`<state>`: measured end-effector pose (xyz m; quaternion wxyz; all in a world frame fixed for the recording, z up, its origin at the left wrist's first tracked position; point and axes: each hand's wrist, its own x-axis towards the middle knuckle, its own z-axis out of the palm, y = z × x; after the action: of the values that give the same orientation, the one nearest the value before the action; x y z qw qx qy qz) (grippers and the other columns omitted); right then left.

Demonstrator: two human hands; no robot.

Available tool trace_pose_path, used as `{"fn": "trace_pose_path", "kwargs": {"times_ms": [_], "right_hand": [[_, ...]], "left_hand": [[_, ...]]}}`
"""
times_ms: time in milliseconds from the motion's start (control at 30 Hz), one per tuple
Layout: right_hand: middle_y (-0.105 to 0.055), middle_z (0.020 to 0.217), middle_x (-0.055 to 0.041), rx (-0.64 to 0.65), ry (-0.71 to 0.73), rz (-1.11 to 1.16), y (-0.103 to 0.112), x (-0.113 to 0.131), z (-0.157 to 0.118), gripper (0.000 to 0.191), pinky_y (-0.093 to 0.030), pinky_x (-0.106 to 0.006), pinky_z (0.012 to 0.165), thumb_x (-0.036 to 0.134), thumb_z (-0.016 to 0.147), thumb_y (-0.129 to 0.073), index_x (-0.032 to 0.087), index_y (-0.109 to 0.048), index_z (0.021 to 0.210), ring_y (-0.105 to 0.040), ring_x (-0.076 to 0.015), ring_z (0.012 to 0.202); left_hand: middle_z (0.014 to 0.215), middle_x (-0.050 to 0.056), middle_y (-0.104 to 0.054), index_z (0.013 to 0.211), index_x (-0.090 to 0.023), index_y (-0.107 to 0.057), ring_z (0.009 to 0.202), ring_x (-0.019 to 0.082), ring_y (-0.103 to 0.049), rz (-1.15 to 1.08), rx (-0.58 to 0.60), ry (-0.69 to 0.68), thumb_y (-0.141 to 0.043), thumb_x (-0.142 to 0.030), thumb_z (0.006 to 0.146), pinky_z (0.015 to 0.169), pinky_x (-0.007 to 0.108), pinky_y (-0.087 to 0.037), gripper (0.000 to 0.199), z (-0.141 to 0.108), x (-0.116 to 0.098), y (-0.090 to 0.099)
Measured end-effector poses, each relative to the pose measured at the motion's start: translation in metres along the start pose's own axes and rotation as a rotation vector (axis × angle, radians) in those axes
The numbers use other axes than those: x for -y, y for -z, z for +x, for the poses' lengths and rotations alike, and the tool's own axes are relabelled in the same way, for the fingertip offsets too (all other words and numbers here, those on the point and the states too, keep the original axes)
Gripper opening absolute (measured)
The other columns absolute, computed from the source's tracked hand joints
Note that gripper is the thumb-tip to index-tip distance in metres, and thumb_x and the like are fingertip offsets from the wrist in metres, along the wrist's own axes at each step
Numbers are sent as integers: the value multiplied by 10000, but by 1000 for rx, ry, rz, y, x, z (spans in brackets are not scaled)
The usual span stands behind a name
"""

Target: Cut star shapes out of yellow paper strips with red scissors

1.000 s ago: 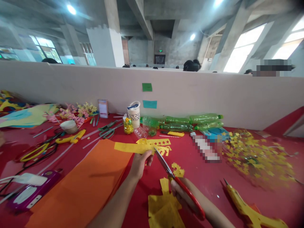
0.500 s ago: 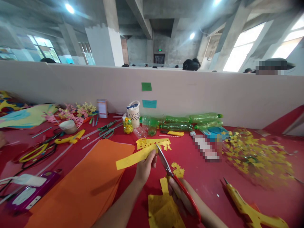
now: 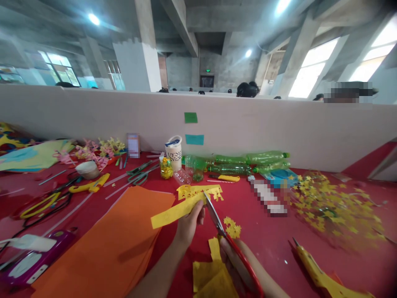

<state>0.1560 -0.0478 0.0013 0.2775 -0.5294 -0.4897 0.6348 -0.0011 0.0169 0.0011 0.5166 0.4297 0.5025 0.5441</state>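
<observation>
My left hand pinches a yellow felt-like strip near its right end, the rest of it sticking out to the left. In my right hand is a pair of scissors with red handles, its blades at the strip's right end. Behind the strip lies a yellow piece with cut-out gaps. Small yellow stars are piled beside the scissors. Under my right hand, larger yellow sheets rest on the red table.
Orange sheets lie on the left, near a purple power strip. Green plastic bottles, a paper cup and a yellow cutter stand or lie at the back. To the right are a star-covered bunch and a yellow glue gun.
The view has tilted up slightly, so most things sit a little lower. Both hands keep their hold on the strip and the scissors, with hardly any movement.
</observation>
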Motion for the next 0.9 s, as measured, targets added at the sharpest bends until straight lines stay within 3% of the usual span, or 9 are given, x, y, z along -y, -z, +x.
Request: {"fn": "trace_pose_path", "kwargs": {"times_ms": [200,467,733,900], "right_hand": [[-304,415,95,-54,53,-42,3,4,-2,645,-194,-172,341,840,674,-412,199,-408,604,-267,-37,333],[-303,430,84,-49,6,-103,8,-2,2,598,-190,-181,366,776,688,-511,190,-429,601,-273,-46,378],[-293,451,85,-56,-1,-81,1,7,-2,588,-154,-188,374,767,713,-487,199,-386,597,-246,-41,384],[-278,478,91,-15,-33,-43,6,-1,1,611,-167,-180,375,798,683,-486,195,-399,630,-247,-39,400]], "left_hand": [[496,-12,-511,571,-158,-571,458,91,-447,-146,29,-60,-570,-410,815,477,223,-337,351,5,-4,3],[554,-38,-530,666,-176,-511,459,81,-455,-270,8,-85,-577,-356,816,451,211,-344,243,13,-8,10],[613,-21,-566,722,-179,-500,507,99,-505,-148,86,-109,-536,-383,838,495,224,-385,237,15,-7,11],[576,-43,-523,727,-184,-488,486,92,-481,-78,99,-156,-506,-373,859,479,216,-367,231,17,-8,16]]}}
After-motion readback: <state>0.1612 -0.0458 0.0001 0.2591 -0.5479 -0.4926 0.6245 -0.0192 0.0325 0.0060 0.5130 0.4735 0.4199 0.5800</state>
